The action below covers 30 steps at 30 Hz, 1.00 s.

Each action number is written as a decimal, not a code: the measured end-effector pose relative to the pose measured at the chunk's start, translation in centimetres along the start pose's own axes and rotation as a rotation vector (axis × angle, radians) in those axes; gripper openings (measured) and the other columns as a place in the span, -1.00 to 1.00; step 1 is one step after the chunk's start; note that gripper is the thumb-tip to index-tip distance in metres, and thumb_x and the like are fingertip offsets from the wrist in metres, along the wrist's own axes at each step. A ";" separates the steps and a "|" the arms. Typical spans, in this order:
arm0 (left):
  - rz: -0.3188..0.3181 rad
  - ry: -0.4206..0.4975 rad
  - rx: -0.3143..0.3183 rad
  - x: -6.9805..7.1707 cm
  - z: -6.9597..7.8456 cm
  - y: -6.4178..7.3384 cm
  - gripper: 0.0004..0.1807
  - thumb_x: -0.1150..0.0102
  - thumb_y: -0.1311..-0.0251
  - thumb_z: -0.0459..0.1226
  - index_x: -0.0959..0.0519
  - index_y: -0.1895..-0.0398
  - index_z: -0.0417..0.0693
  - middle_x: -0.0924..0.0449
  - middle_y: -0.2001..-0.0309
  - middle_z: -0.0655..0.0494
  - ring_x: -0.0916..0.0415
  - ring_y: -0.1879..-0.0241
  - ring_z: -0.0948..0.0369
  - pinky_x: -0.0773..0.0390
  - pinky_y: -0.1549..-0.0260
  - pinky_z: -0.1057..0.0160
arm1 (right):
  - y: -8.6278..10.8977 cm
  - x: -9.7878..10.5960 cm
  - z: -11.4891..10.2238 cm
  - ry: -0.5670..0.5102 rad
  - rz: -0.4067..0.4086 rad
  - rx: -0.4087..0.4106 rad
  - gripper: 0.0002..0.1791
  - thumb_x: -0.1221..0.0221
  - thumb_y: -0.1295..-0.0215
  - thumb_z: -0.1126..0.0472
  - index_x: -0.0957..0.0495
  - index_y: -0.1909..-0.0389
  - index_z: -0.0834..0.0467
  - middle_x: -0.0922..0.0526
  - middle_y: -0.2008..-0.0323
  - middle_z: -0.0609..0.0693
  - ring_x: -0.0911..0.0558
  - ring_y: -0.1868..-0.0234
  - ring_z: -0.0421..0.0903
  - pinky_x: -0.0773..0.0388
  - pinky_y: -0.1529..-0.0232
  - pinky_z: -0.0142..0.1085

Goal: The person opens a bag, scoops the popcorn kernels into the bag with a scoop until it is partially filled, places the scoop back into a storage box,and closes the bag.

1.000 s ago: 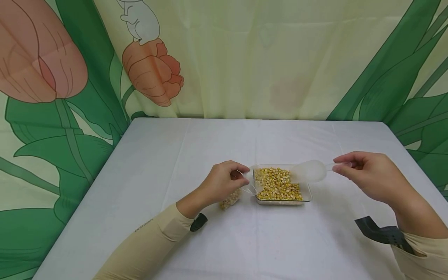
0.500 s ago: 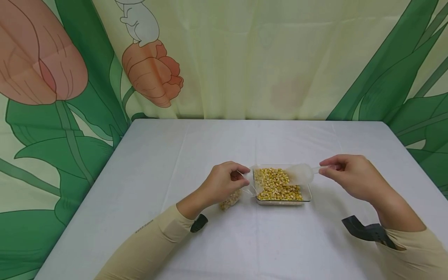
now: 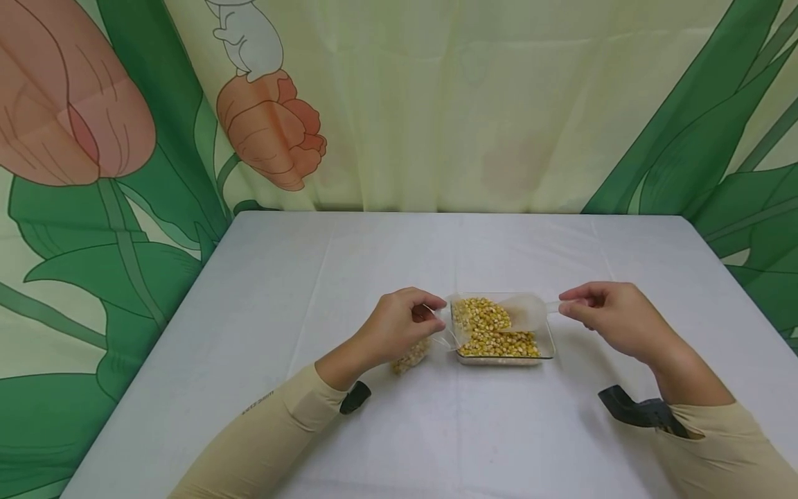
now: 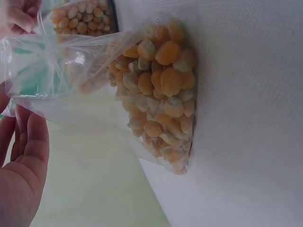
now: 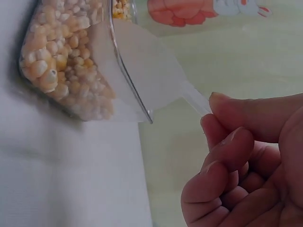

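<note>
A clear rectangular container (image 3: 547,344) of yellow corn kernels (image 3: 483,315) stands on the table. My right hand (image 3: 614,319) pinches the thin handle of a translucent scoop (image 3: 526,312), whose bowl dips into the kernels at the container's right side. In the right wrist view the scoop (image 5: 151,66) slants in over the glass rim. On the container's left, my left hand (image 3: 402,324) pinches the mouth of a clear plastic bag (image 3: 411,357), its top spread over the container's left edge. Corn kernels (image 4: 161,90) fill the bag's lower part, which rests at the table in the left wrist view.
A white cloth covers the table (image 3: 349,263). Behind it hangs a curtain (image 3: 436,104) printed with tulips and a rabbit. Dark straps (image 3: 642,409) sit at both wrists, over beige sleeves.
My right hand has moved left and slightly down, sliding the scoop from over the container's right rim into the kernels. The left hand and bag have barely shifted.
</note>
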<state>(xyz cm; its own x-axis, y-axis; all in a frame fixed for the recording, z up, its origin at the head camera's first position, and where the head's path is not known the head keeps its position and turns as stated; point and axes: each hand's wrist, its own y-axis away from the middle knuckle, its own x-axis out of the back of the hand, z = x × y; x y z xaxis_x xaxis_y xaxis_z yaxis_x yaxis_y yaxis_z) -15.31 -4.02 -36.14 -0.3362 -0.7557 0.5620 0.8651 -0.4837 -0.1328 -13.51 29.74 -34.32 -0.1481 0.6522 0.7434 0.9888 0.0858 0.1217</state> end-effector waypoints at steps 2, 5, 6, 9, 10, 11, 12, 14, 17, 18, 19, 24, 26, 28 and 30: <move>0.001 -0.007 0.002 0.0 0.0 0.0 -0.74 -0.38 -0.18 -0.40 -0.69 0.05 -0.24 -0.64 0.20 0.03 -0.57 0.30 0.30 -0.57 0.27 0.39 | 0.0 -0.2 0.3 -0.019 -0.016 -0.018 -0.49 -0.22 -0.43 -0.01 -0.56 -0.11 0.36 -0.59 0.28 0.11 -0.46 0.27 0.01 -0.45 0.41 -0.27; 0.000 -0.013 0.008 0.0 0.1 -0.1 -0.74 -0.39 -0.19 -0.40 -0.69 0.04 -0.21 -0.64 0.21 0.05 -0.57 0.29 0.29 -0.57 0.27 0.38 | -0.1 -0.4 0.7 -0.046 -0.036 -0.045 -0.48 -0.21 -0.44 -0.02 -0.55 -0.13 0.34 -0.61 0.23 0.15 -0.46 0.25 0.04 -0.45 0.39 -0.26; -0.002 -0.011 0.011 0.0 0.1 -0.1 -0.74 -0.39 -0.19 -0.39 -0.69 0.04 -0.20 -0.65 0.20 0.04 -0.57 0.29 0.29 -0.58 0.27 0.38 | -0.1 -0.5 0.7 -0.049 -0.038 -0.053 -0.49 -0.21 -0.44 -0.02 -0.55 -0.14 0.33 -0.61 0.21 0.16 -0.46 0.24 0.04 -0.45 0.38 -0.26; -0.005 -0.012 0.011 0.0 0.1 -0.1 -0.74 -0.38 -0.19 -0.39 -0.69 0.04 -0.19 -0.65 0.17 -0.02 -0.58 0.28 0.27 -0.58 0.26 0.37 | -0.3 -0.8 1.1 -0.067 -0.047 -0.063 -0.50 -0.21 -0.44 0.00 -0.55 -0.14 0.33 -0.60 0.22 0.15 -0.46 0.24 0.03 -0.42 0.38 -0.25; -0.006 -0.012 0.010 0.0 0.1 -0.1 -0.74 -0.38 -0.20 -0.39 -0.69 0.03 -0.20 -0.65 0.16 -0.05 -0.58 0.27 0.27 -0.58 0.26 0.37 | -0.4 -0.9 1.2 -0.073 -0.048 -0.064 -0.50 -0.21 -0.44 0.00 -0.55 -0.15 0.33 -0.60 0.23 0.14 -0.46 0.25 0.03 -0.42 0.39 -0.25; -0.007 -0.011 0.011 0.0 0.0 -0.1 -0.73 -0.38 -0.20 -0.39 -0.69 0.03 -0.20 -0.65 0.15 -0.05 -0.58 0.27 0.27 -0.58 0.26 0.38 | -0.5 -1.0 1.4 -0.081 -0.049 -0.064 -0.50 -0.21 -0.44 0.00 -0.55 -0.14 0.33 -0.59 0.24 0.13 -0.46 0.25 0.02 -0.42 0.39 -0.25; -0.007 -0.015 0.009 0.0 0.1 -0.1 -0.73 -0.38 -0.20 -0.39 -0.69 0.03 -0.21 -0.65 0.16 -0.05 -0.58 0.27 0.27 -0.58 0.26 0.38 | -0.5 -1.1 1.5 -0.088 -0.051 -0.066 -0.50 -0.21 -0.44 0.00 -0.55 -0.14 0.33 -0.58 0.26 0.11 -0.46 0.26 0.00 -0.42 0.39 -0.25; -0.007 -0.015 0.010 0.0 0.1 -0.1 -0.73 -0.38 -0.20 -0.39 -0.68 0.02 -0.23 -0.65 0.16 -0.05 -0.58 0.27 0.27 -0.58 0.26 0.38 | -0.7 -1.4 1.8 -0.115 -0.055 -0.064 -0.50 -0.22 -0.44 0.00 -0.55 -0.14 0.34 -0.56 0.30 0.09 -0.46 0.28 -0.03 -0.42 0.38 -0.25; -0.008 -0.011 0.014 0.0 0.1 -0.1 -0.72 -0.38 -0.19 -0.39 -0.68 0.02 -0.25 -0.65 0.16 -0.05 -0.58 0.27 0.27 -0.58 0.26 0.39 | -0.8 -1.8 2.1 -0.147 -0.055 -0.064 -0.52 -0.23 -0.43 0.01 -0.57 -0.12 0.33 -0.55 0.32 0.08 -0.47 0.30 -0.06 -0.45 0.36 -0.25; -0.008 -0.011 0.014 0.0 0.0 -0.1 -0.72 -0.38 -0.19 -0.40 -0.68 0.02 -0.25 -0.65 0.17 -0.03 -0.59 0.27 0.27 -0.58 0.25 0.39 | -0.9 -1.9 2.2 -0.157 -0.055 -0.063 -0.52 -0.23 -0.43 0.01 -0.57 -0.12 0.33 -0.55 0.31 0.08 -0.47 0.30 -0.06 -0.46 0.34 -0.26; -0.008 -0.009 0.015 0.0 0.0 -0.1 -0.72 -0.38 -0.18 -0.40 -0.68 0.03 -0.25 -0.65 0.17 -0.03 -0.59 0.27 0.27 -0.58 0.25 0.39 | -0.9 -2.1 2.3 -0.167 -0.055 -0.060 -0.52 -0.24 -0.42 0.02 -0.57 -0.11 0.33 -0.56 0.31 0.08 -0.48 0.30 -0.06 -0.47 0.33 -0.26; -0.005 -0.012 0.017 0.0 0.0 -0.1 -0.73 -0.38 -0.19 -0.40 -0.69 0.03 -0.24 -0.64 0.19 0.01 -0.58 0.28 0.28 -0.57 0.26 0.38 | -1.0 -2.9 2.2 -0.192 -0.052 -0.052 -0.51 -0.24 -0.42 0.02 -0.57 -0.13 0.35 -0.55 0.31 0.09 -0.47 0.29 -0.05 -0.48 0.32 -0.28; -0.006 -0.011 0.021 0.0 0.1 -0.1 -0.73 -0.38 -0.19 -0.40 -0.69 0.03 -0.24 -0.65 0.19 0.01 -0.58 0.28 0.28 -0.57 0.26 0.38 | -1.0 -3.1 2.2 -0.198 -0.046 -0.051 -0.50 -0.23 -0.43 0.02 -0.56 -0.13 0.35 -0.53 0.33 0.09 -0.46 0.29 -0.04 -0.47 0.35 -0.28; -0.005 -0.009 0.022 0.0 0.2 -0.1 -0.73 -0.38 -0.19 -0.40 -0.68 0.03 -0.24 -0.65 0.19 0.00 -0.58 0.28 0.28 -0.57 0.27 0.39 | -1.0 -3.3 2.2 -0.211 -0.039 -0.052 -0.51 -0.23 -0.43 0.02 -0.55 -0.13 0.36 -0.53 0.34 0.08 -0.47 0.30 -0.05 -0.47 0.35 -0.30; -0.005 -0.007 0.025 0.0 0.2 -0.1 -0.73 -0.38 -0.19 -0.40 -0.69 0.03 -0.24 -0.64 0.20 0.03 -0.58 0.29 0.29 -0.58 0.27 0.39 | -1.0 -3.5 2.3 -0.245 -0.034 -0.052 -0.51 -0.23 -0.43 0.05 -0.53 -0.12 0.39 -0.54 0.34 0.05 -0.47 0.31 -0.07 -0.48 0.35 -0.31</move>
<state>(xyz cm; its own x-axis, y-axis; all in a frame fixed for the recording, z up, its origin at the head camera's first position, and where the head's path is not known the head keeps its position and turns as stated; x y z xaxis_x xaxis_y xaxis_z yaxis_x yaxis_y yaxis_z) -15.32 -3.90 -35.96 -0.3379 -0.7500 0.5686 0.8723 -0.4764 -0.1099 -13.97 29.12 -38.59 -0.1669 0.8132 0.5575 0.9803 0.0762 0.1822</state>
